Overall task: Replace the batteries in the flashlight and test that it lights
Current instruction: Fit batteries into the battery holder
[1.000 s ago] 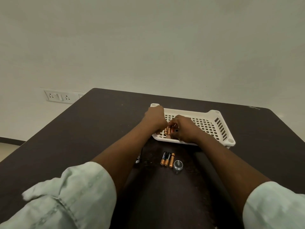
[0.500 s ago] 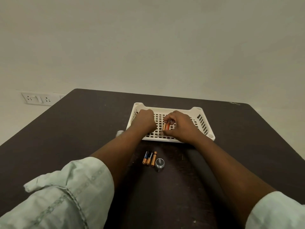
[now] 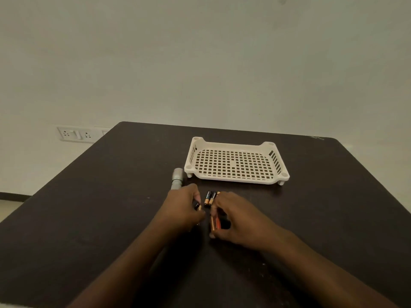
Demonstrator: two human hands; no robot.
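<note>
Right now the right hand [image 3: 240, 216] pinches a small bundle of batteries [image 3: 215, 222], while the left hand [image 3: 182, 207] pinches one battery [image 3: 198, 206] beside it. Just beyond the fingers lie loose batteries [image 3: 210, 198]; past the left hand lies the flashlight [image 3: 177, 177]. Light, smooth, rigid cells probably roll easily, so grip them mid-barrel.
</note>
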